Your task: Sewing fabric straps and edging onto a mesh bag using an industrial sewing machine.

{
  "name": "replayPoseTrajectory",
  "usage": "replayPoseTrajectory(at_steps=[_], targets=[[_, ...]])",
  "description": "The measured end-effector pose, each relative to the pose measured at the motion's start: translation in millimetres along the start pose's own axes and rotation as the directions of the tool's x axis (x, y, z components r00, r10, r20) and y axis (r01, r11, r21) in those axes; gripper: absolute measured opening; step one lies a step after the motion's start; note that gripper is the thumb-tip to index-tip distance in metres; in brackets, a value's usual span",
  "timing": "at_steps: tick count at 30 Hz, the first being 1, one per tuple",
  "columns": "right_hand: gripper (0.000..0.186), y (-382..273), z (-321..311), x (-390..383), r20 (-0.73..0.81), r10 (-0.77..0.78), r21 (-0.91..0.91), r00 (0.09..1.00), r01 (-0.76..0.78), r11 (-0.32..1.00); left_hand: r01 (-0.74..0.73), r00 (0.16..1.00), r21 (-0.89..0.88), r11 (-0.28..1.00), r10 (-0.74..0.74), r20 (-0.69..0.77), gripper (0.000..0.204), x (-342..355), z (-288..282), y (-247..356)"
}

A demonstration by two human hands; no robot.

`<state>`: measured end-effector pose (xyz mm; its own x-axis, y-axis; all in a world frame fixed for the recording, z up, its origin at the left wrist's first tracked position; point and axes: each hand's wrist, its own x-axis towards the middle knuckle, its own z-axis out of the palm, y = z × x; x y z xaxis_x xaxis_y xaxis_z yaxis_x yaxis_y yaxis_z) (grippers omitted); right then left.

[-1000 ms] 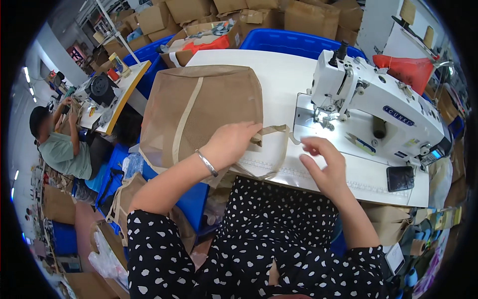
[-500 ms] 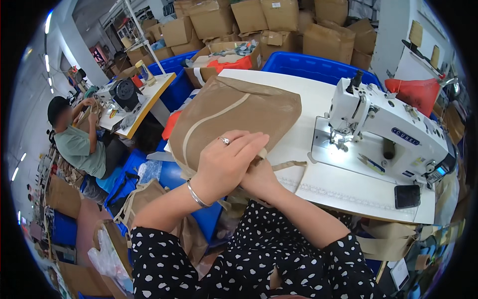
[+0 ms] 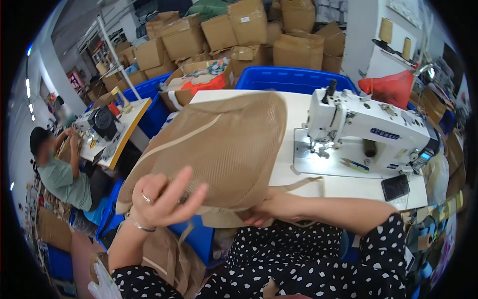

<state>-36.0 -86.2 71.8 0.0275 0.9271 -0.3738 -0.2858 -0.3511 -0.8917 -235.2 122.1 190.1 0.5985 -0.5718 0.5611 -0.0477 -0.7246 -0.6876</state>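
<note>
A tan mesh bag with a pale tape stripe lies tilted across the white sewing table, overhanging its front-left edge. My left hand, with a ring and bracelet, is over the bag's lower-left part, fingers apart and partly bent. My right hand grips the bag's front edge, its fingertips partly hidden there. A narrow tan strap extends right from beside that hand. The white sewing machine, its lamp lit, stands to the right.
Yellow-handled snips and a dark phone lie by the machine. Blue tubs and stacked cartons stand behind. A person in a green top works at another machine on the left. Tan pieces hang below my left side.
The bag has turned and come nearer. My hands, together half a second ago, are apart: the left has moved left and opened, the right has moved to the bag's front edge.
</note>
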Motion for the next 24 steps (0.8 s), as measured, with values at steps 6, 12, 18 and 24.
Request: replayPoseTrajectory(at_steps=[6, 12, 18, 24], targets=[[0.022, -93, -53, 43, -0.132, -0.736, -0.946, 0.664, 0.138, 0.294, -0.142, 0.929, 0.06, 0.988, 0.113, 0.353, 0.04, 26, 1, -30], [0.016, -121, -100, 58, 0.528, -0.849, -0.843, -0.017, -0.13, -0.522, -0.082, 0.956, -0.164, 0.983, 0.124, 0.266, 0.024, 13, 44, 8], [0.011, 6, -155, 40, 0.039, -0.768, -0.99, 0.639, -0.079, -0.115, 0.459, 0.775, -0.589, 0.666, 0.024, 0.631, 0.048, -15, 125, 124], [0.049, 26, -153, -8, -0.161, -0.798, -0.983, 0.58, -0.166, 0.077, 0.476, 0.786, -0.527, 0.704, -0.071, 0.615, 0.059, 22, 158, 147]])
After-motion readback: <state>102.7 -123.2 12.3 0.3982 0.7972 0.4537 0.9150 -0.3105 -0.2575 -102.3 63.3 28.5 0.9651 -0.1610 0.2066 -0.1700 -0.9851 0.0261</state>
